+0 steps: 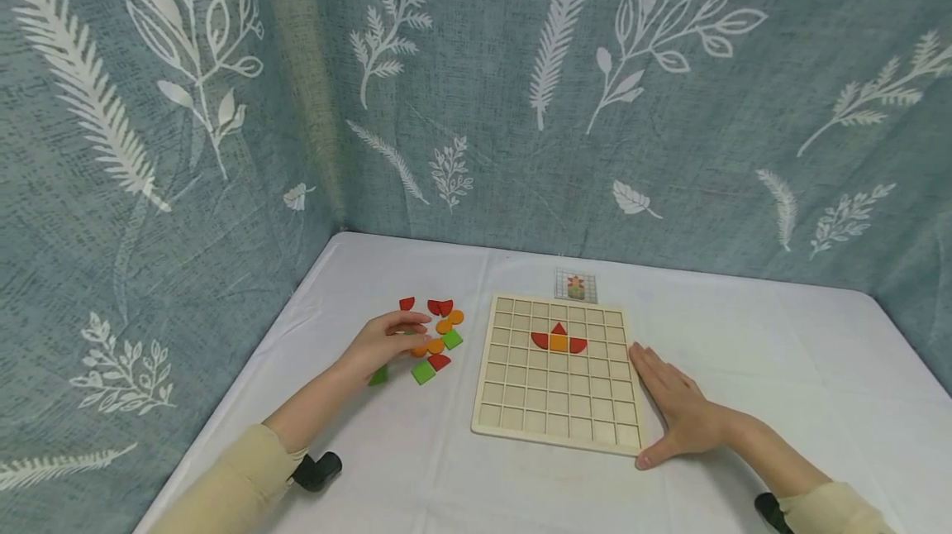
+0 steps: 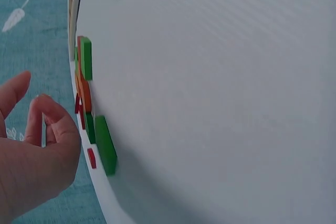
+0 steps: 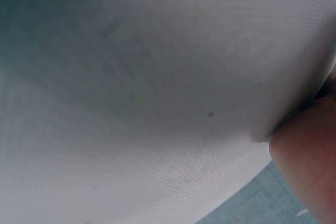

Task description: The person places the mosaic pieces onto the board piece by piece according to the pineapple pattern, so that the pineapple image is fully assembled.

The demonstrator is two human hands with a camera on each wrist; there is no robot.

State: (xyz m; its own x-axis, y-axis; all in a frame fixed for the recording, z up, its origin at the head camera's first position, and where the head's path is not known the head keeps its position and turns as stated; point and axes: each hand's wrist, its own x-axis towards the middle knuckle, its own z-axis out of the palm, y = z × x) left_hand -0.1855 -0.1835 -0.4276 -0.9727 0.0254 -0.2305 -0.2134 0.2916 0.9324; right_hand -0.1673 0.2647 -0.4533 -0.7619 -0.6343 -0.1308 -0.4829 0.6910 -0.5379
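My left hand (image 1: 383, 341) hovers over a scatter of loose flat pieces, its fingers gently bent and thumb apart; in the left wrist view nothing shows between them. Around it lie orange discs (image 1: 456, 317), red quarter-circle pieces (image 1: 440, 362), green squares (image 1: 423, 372) and another green piece (image 1: 378, 375), partly hidden by the hand. My right hand (image 1: 680, 406) rests flat along the right edge of the wooden grid board (image 1: 521, 402), thumb near its lower right corner. Set on the board are an orange square (image 1: 559, 342), a red triangle (image 1: 559, 328) above it and red quarter-circles (image 1: 578, 345) on both sides.
Behind the board lies a small pattern card (image 1: 576, 286) with a coloured figure on a grid. A white cloth (image 1: 416, 468) covers the table. Teal leaf-print curtains (image 1: 476, 88) stand at the back and sides.
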